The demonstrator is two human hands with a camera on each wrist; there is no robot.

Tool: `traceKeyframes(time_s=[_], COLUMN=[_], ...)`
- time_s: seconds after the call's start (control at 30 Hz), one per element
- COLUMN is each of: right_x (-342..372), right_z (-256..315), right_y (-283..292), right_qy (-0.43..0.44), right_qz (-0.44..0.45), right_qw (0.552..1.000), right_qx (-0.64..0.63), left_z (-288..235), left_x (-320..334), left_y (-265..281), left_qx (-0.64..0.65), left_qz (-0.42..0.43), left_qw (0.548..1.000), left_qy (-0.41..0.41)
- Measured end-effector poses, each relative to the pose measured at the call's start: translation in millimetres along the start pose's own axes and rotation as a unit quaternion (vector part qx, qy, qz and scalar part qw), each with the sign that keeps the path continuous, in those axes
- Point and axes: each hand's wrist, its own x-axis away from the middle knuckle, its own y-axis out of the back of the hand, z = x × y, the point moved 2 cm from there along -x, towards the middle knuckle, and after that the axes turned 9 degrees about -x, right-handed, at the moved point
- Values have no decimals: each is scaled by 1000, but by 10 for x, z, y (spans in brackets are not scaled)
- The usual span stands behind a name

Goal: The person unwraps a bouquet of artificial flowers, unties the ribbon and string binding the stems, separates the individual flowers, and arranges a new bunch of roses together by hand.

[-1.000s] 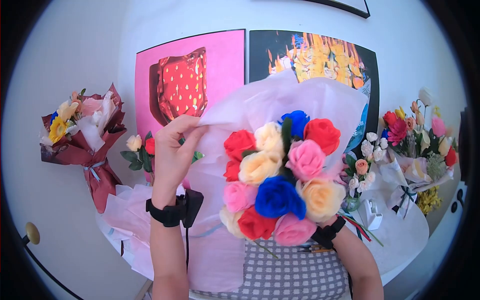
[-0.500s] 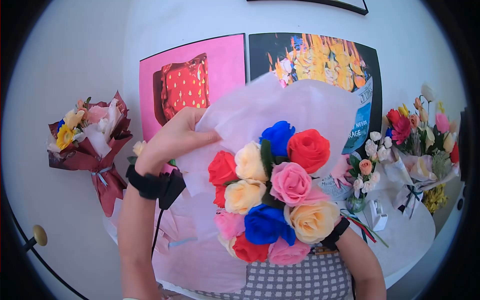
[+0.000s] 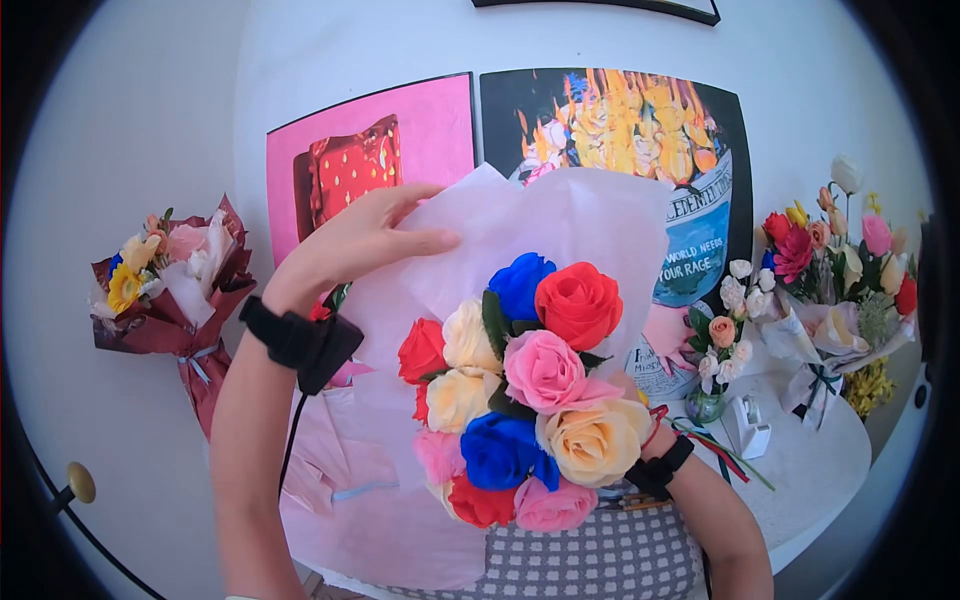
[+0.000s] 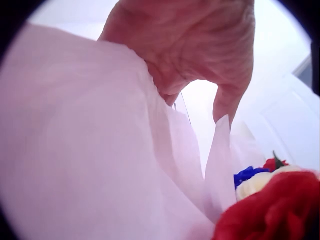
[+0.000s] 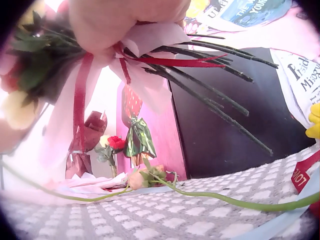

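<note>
A bouquet (image 3: 545,370) of red, pink, cream and blue roses faces me in the head view, with pale pink wrapping paper (image 3: 600,215) standing up behind it. My left hand (image 3: 355,245) is at the paper's upper left edge, thumb in front and fingers apart from it. In the left wrist view a wide gap shows between that thumb (image 4: 229,102) and the fingers. Mostly hidden behind the blooms in the head view, my right hand (image 5: 130,22) grips the bouquet where the paper gathers. Dark green stems (image 5: 220,100) and a red ribbon (image 5: 80,102) come out there.
A maroon-wrapped bouquet (image 3: 185,290) stands at the left, another wrapped bouquet (image 3: 840,280) at the right. A tape dispenser (image 3: 750,425) and a small glass vase (image 3: 705,402) are on the white table (image 3: 820,480). Pink paper sheets (image 3: 400,540) overlap the checked cloth (image 3: 590,550).
My left thumb and fingers, close together on the paper's edge before, have spread apart. The bouquet has shifted left in the head view, and more of the right-hand poster shows.
</note>
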Motion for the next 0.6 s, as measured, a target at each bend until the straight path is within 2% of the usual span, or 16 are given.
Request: traceKeyframes(time_s=[0.07, 0.1, 0.13, 0.17, 0.2, 0.23, 0.27, 0.33, 0.4, 0.47, 0.53, 0.6], right_x=[-9, -29, -18, -113, -146, -98, -85, -110, -132, -181, -245, -262], right_z=[-48, -14, 50, 415, 611, 494, 441, 429, 627, 898, 898, 1082], right_y=[-57, -69, -53, 25, 73, 50, 36, 23, 38, 92, 99, 129], right_qy=[-9, -13, -13, -21, -29, 8, 6, 6, 18, 38, 9, 63], right_qz=[17, 24, 24, -2, -30, -37, -38, -24, -12, -17, 2, -15], right_qw=[1000, 999, 999, 998, 994, 999, 999, 1000, 1000, 991, 997, 993], right_qx=[-19, -28, -29, -64, -99, -9, -9, -13, 12, 128, 81, 97], left_z=[-101, -120, -147, -180, -210, -247, -267, -239, -276, -340, -407, -481], left_x=[-76, -83, -92, -104, -92, -50, -15, -12, -23, -52, -98, -203], left_y=[-40, -42, -34, -32, -49, -50, -42, -51, -68, -78, -81, -100], left_qx=[-12, -12, -90, -167, -166, -176, -185, -174, -189, -157, -124, -142], left_qz=[69, 70, 35, 0, 3, -56, -117, -130, -98, -80, -59, 57], left_qw=[994, 994, 991, 980, 980, 974, 963, 963, 970, 973, 975, 972], left_qy=[-85, -83, -95, -109, -112, -134, -154, -160, -117, -147, -173, -178])
